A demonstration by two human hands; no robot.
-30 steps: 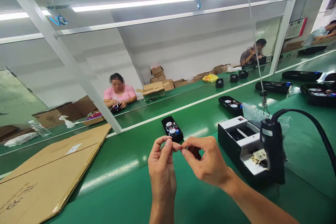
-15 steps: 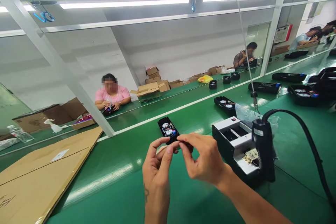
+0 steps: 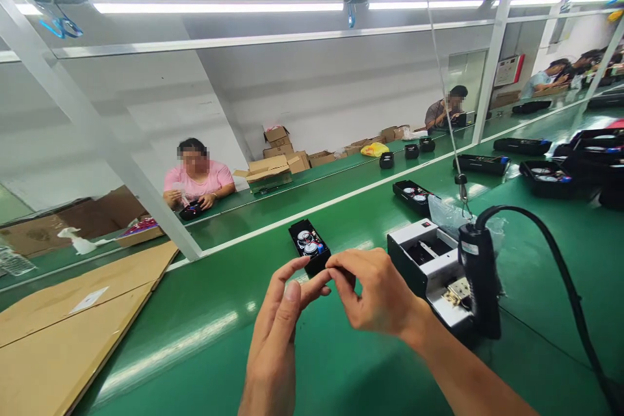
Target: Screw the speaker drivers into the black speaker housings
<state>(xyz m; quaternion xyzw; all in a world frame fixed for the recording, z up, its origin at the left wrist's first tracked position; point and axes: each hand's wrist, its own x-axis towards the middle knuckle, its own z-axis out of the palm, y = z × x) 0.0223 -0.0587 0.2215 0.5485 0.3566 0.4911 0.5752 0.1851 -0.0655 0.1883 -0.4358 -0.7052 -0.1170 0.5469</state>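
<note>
- left hand (image 3: 272, 338) loosely open, looks empty
- right hand (image 3: 375, 289) curled, can't tell if it's pinching anything, just beside a small black rectangular box (image 3: 309, 247) on the glossy green table (image 3: 205, 380)

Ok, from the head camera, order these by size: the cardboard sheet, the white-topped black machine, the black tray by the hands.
Largest to smallest: the cardboard sheet, the white-topped black machine, the black tray. The machine sits nearer the camera, so that gap is unsure.

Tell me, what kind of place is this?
Probably a small electronics assembly workshop: a green conveyor belt, a seated worker alongside it, black cases holding round parts, and stacked cartons.
</note>
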